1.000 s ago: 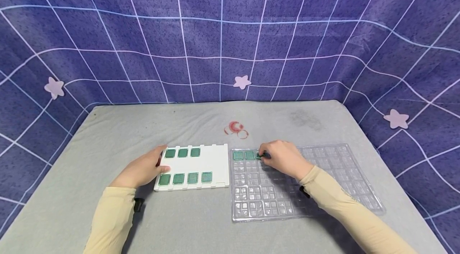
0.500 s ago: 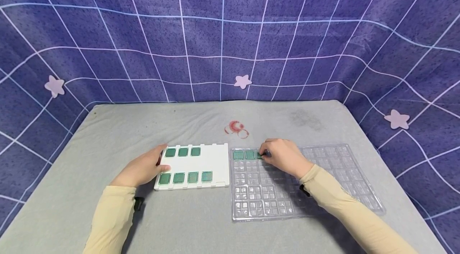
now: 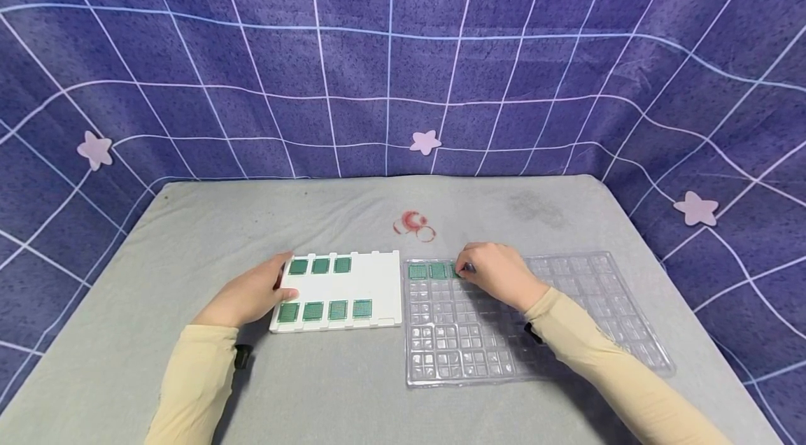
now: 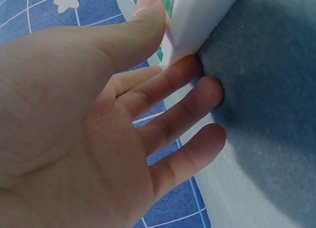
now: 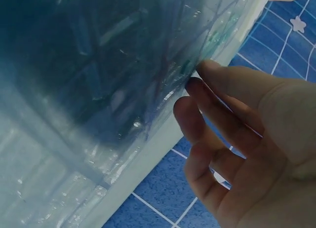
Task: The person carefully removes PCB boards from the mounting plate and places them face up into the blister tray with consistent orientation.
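Observation:
My left hand point(image 3: 255, 293) grips the left end of a white plastic holder point(image 3: 374, 284), thumb on top and fingers at its edge. In the left wrist view, the thumb point(image 4: 143, 25) lies over the white holder's corner point(image 4: 190, 30). Two rows of small green circuit boards point(image 3: 338, 310) sit on that holder. Over the top row of a clear plastic tray point(image 3: 441, 338), my right hand point(image 3: 500, 276) pinches another green circuit board point(image 3: 456, 271), mostly hidden by the fingertips. Two more green boards point(image 3: 437, 271) lie in the tray's top-left pockets. The right wrist view shows bent fingers point(image 5: 190, 119) at the tray's edge.
A grey cloth point(image 3: 340, 382) covers the table. Red ring marks point(image 3: 413, 224) show on it behind the tray. A purple gridded curtain point(image 3: 352, 67) with star shapes closes off the back and both sides. The holder and tray stand almost side by side.
The right fingertips have shifted very slightly at the third top pocket, and the green board there has tilted or moved a little. The left hand and white holder look unchanged.

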The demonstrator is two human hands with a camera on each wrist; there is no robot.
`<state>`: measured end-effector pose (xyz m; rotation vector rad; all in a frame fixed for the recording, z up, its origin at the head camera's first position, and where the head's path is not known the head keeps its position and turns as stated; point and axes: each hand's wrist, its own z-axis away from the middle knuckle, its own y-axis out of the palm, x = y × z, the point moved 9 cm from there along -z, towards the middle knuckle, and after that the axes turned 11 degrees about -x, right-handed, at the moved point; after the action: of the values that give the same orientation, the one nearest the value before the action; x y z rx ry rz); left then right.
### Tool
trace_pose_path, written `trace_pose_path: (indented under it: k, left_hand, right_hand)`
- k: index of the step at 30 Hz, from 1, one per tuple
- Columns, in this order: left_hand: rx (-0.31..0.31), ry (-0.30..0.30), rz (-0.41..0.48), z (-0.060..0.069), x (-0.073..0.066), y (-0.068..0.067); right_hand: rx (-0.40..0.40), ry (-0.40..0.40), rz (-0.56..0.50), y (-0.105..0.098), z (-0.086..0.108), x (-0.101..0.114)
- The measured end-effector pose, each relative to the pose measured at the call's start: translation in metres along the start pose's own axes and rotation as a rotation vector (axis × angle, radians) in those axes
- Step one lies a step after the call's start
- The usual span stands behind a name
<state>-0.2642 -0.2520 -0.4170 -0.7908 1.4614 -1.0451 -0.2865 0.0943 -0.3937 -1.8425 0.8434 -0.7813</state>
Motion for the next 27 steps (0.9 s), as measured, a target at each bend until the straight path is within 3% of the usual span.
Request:
trace_pose_path:
  k: [27]
  left_hand:
    - [0.007, 0.001, 0.002, 0.0007, -0.0021, -0.0005]
  right_hand:
    - [-0.005, -0.005, 0.01, 0.0014, 0.0028, 0.001]
